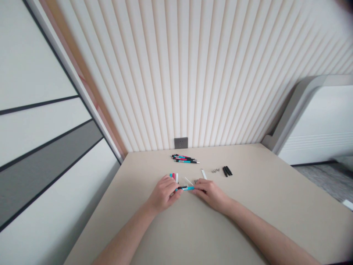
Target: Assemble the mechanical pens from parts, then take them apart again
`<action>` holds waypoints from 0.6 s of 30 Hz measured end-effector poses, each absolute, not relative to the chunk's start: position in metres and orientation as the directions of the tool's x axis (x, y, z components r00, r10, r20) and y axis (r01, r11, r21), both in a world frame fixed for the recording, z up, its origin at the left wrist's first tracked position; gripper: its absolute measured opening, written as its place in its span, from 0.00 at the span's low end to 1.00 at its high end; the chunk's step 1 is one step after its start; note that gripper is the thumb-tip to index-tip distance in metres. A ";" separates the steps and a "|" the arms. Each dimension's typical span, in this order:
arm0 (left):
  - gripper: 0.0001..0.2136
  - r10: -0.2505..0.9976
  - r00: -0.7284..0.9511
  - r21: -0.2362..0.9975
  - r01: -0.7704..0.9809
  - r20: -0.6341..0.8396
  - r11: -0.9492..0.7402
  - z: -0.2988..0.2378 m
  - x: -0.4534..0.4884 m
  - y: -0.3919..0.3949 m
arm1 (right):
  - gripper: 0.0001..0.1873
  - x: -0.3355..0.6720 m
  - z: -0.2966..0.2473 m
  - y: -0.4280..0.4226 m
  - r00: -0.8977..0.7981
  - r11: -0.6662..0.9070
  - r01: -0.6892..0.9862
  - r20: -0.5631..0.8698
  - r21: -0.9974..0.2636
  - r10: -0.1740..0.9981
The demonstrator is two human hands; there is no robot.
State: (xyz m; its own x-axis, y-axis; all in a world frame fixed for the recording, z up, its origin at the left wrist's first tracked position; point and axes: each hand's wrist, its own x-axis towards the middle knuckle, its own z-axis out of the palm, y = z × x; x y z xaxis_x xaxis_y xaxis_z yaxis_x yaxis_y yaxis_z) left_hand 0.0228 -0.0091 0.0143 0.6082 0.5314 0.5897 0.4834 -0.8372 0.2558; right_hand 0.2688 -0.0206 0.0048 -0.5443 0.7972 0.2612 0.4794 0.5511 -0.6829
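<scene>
A light-blue pen barrel with a black clip lies level between my two hands, just over the table. My left hand is closed around its clip end, thumb and fingers pinched. On the opposite end, my right hand pinches the blue barrel; its fingertips hide that tip. Right behind my left fingers lie short blue, red and white barrel pieces, partly covered. A thin white stick sits behind the held pen, with small pale bits beside it. Past my right knuckles, a white strip sticks out.
Several pens in blue, red and black lie together toward the back of the beige table. Small metal parts and several black tubes lie at the right. Behind the table, a ribbed wall carries a dark socket.
</scene>
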 end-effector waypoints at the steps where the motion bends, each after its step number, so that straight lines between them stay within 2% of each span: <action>1: 0.10 0.532 0.609 0.258 0.482 0.588 -0.837 0.014 0.023 -0.010 | 0.18 0.269 0.004 -0.021 -0.537 0.544 0.484 0.258 -0.685 0.803; 18: 0.13 0.562 0.566 0.254 0.531 0.603 -0.808 0.015 0.022 -0.009 | 0.15 0.271 0.005 -0.018 -0.470 0.497 0.448 0.277 -0.743 0.838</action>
State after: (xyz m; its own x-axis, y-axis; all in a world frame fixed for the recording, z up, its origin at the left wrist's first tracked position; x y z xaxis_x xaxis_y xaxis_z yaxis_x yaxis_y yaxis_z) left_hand 0.0220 -0.0087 0.0153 0.5662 0.5615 0.6034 0.5307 -0.8085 0.2544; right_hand 0.2714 -0.0177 0.0055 -0.4699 0.8381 0.2769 0.4482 0.4968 -0.7432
